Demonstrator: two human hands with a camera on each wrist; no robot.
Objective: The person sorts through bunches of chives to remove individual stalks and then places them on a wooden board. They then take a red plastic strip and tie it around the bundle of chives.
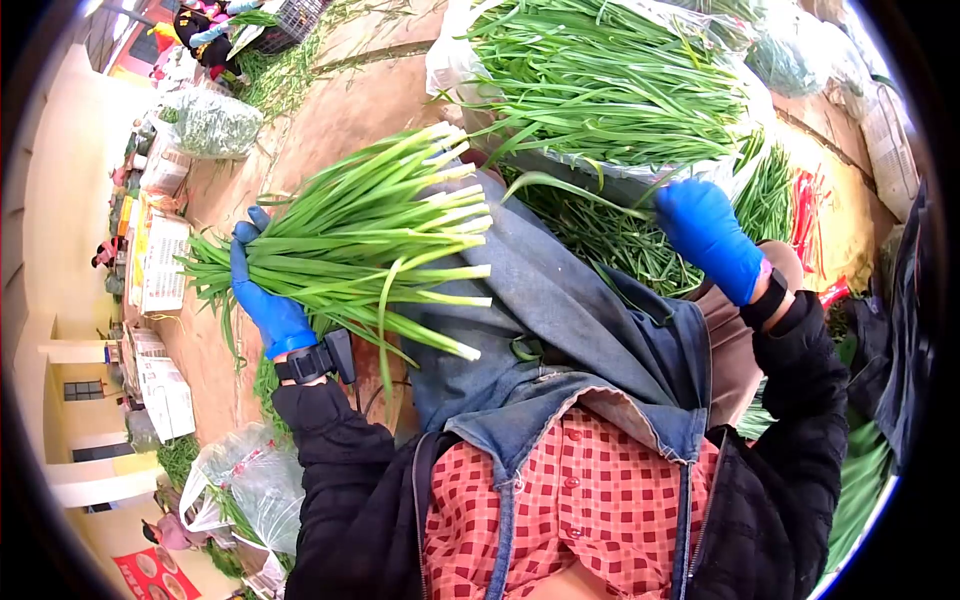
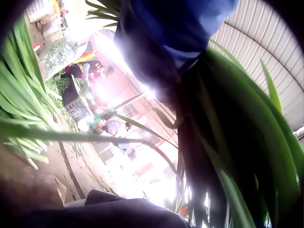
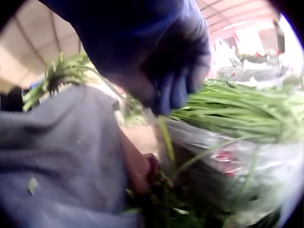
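Red checked shirt and denim apron sit closest, at six o'clock. At nine o'clock, the left hand, in a blue glove, grips a bunch of chives, with the white ends pointing toward three o'clock. At two o'clock, the gloved right hand pinches a single leaf beside a heap of chives at twelve.

An open market hall in bright daylight. A tan floor, strewn with green leaves, runs to a cream wall. Printed boxes line the left side, near a clear bag of greens. A ribbed metal roof spans overhead. People crouch far off.
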